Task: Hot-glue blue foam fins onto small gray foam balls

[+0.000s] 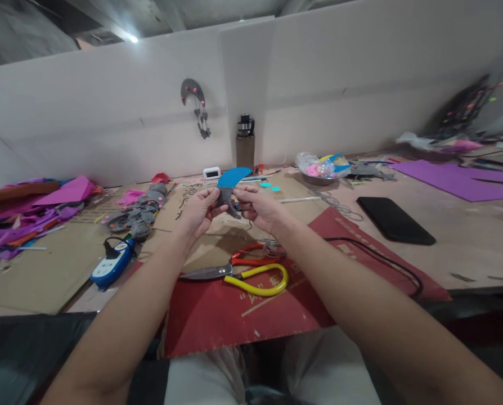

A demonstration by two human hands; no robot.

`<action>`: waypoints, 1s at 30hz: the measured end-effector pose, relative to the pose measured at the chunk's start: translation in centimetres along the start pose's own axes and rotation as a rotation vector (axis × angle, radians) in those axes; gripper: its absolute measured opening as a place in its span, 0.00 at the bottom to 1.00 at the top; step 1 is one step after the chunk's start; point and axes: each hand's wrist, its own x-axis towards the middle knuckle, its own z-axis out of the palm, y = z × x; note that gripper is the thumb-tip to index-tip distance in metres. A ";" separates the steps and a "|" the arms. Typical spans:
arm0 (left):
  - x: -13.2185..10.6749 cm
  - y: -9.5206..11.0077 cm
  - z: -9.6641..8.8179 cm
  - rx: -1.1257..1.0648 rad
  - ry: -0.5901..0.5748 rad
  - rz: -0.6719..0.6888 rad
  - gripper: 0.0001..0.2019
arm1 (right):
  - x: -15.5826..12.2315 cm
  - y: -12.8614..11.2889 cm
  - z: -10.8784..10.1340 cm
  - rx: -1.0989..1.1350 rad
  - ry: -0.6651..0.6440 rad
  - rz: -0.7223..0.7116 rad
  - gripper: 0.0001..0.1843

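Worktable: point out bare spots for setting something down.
Bare: the tabletop right of the smartphone, nearer than the purple sheet; and the brown cardboard left of the power strip. Crowded: the coloured scrap pile at far left, and around the scissors on the red cardboard.

I have the left hand (198, 215) and the right hand (260, 209) out front, close together either side of the grip, each pinching between thumb and fingers. Both thumbs lie uppermost, tips pointing inward. Back from the grip, the bare left forearm (137, 301) slants outward to the left; the bare right forearm (340, 270) spreads to the right.
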 end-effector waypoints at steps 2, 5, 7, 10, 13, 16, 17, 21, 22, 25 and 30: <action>0.1 -0.1 -0.1 0.011 -0.014 -0.010 0.08 | 0.0 0.1 0.0 0.043 -0.049 0.026 0.16; 0.2 -0.3 0.0 0.015 -0.016 -0.016 0.07 | 0.0 0.2 0.2 0.082 -0.062 0.051 0.15; 0.3 -0.5 0.1 0.020 -0.009 -0.023 0.07 | -0.1 0.3 0.3 0.082 -0.039 0.064 0.14; 0.3 -0.8 0.2 0.034 0.011 -0.016 0.08 | 0.0 0.4 0.7 0.054 0.047 0.062 0.14; 0.1 -0.9 0.6 0.025 -0.023 0.016 0.07 | 0.0 0.7 1.1 0.021 0.150 0.018 0.15; -0.5 -1.0 1.1 -0.039 -0.073 0.064 0.05 | 0.0 1.0 1.4 -0.015 0.206 -0.035 0.17; -0.6 -1.0 1.2 -0.055 -0.081 0.078 0.05 | 0.0 1.1 1.5 -0.029 0.220 -0.052 0.17; -0.9 -0.9 1.7 0.001 -0.103 0.106 0.07 | 0.1 1.4 1.6 -0.078 0.238 -0.107 0.17; -1.0 -0.9 1.8 0.025 -0.100 0.113 0.07 | 0.1 1.4 1.6 -0.078 0.227 -0.115 0.17; -0.8 -0.8 1.8 0.075 -0.079 0.137 0.06 | 0.2 1.4 1.5 -0.086 0.199 -0.145 0.15; -0.4 -1.2 1.3 0.151 -0.004 0.200 0.07 | 0.7 1.8 1.0 -0.326 0.270 -0.281 0.10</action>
